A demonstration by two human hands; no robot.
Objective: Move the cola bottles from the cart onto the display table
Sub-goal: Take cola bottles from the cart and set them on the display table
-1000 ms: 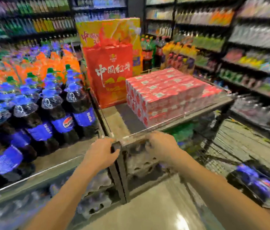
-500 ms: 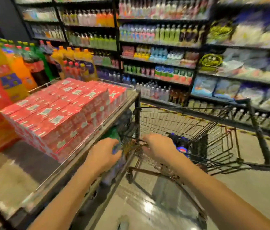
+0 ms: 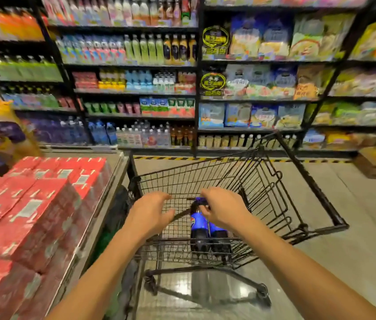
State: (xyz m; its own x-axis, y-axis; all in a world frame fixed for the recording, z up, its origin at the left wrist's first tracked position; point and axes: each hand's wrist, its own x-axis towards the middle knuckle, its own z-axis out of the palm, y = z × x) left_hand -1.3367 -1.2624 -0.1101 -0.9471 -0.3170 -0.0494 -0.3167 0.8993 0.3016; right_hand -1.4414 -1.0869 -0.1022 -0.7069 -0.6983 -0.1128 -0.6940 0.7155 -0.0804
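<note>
Right hand [image 3: 222,210] is gripping the neck of a dark blue-labelled plastic cola bottle [image 3: 198,224] inside the black wire shopping cart [image 3: 274,192] at frame centre, left hand [image 3: 151,213] is hovering with fingers spread wide, holding nothing.

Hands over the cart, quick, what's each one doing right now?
Left hand: open, empty, above the cart.
Right hand: curled at the cola bottle top; grip cannot be told.

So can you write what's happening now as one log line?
step: reaching into cart | right hand: at cola bottles | left hand: open, empty | display table: red cartons
</note>
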